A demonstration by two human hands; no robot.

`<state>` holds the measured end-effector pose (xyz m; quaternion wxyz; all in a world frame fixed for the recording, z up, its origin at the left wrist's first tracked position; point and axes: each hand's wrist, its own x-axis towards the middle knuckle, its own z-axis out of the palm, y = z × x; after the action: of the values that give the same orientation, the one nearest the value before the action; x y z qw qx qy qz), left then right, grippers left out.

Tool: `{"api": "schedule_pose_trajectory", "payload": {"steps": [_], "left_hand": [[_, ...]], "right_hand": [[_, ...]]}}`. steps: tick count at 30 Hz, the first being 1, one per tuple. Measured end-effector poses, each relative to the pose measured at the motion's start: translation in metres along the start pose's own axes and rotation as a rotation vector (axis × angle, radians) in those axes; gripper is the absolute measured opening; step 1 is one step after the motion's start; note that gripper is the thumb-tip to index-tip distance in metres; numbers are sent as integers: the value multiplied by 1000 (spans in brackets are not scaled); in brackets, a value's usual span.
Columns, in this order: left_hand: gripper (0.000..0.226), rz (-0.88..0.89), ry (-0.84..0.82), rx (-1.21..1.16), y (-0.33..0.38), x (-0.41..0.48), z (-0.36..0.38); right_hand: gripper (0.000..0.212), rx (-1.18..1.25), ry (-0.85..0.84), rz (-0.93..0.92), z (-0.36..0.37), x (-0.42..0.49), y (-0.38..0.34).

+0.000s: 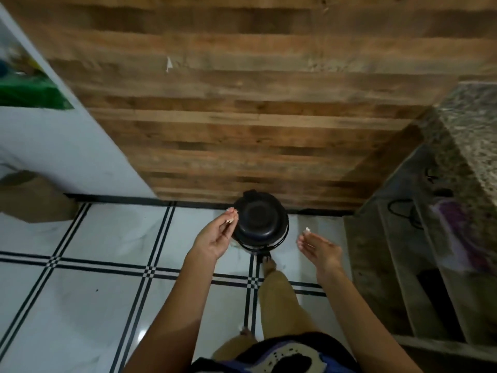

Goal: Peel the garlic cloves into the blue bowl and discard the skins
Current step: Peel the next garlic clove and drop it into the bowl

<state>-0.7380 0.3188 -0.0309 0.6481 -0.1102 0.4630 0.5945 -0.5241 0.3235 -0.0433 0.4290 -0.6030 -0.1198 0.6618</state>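
Pale bits [230, 219] at left hand [215, 236] too small to name (skins or nails); green things [29, 90] blurred, cut off at left

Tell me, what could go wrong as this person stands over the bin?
The lid of the black bin looks shut, so anything dropped may land on it or on the tiled floor. The left hand hangs at the bin's edge, not over its middle, so light skins could drift aside; whether it holds any is unclear.
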Motion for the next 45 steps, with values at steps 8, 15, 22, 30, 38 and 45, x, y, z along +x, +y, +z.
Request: {"api": "schedule_pose_trajectory", "payload": {"steps": [8,15,22,30,38,45], "left_hand": [[20,-36,92,69,1,54,10],[19,-147,94,116,-53,171,-22],[25,17,374,247,-92,359,-56],[15,387,499,1082,-117,452,-68],[27,473,362,1370,-111,463,-67],[24,498,35,1540,-95,385,-36]], "right_hand": [[22,-14,6,156,19,48,13],[23,-248,65,286,38,141,46],[33,-295,138,314,86,332,113],[26,-374,107,172,98,449,167],[24,-579,48,95,89,449,155],[11,-556,62,50,76,372,111]]}}
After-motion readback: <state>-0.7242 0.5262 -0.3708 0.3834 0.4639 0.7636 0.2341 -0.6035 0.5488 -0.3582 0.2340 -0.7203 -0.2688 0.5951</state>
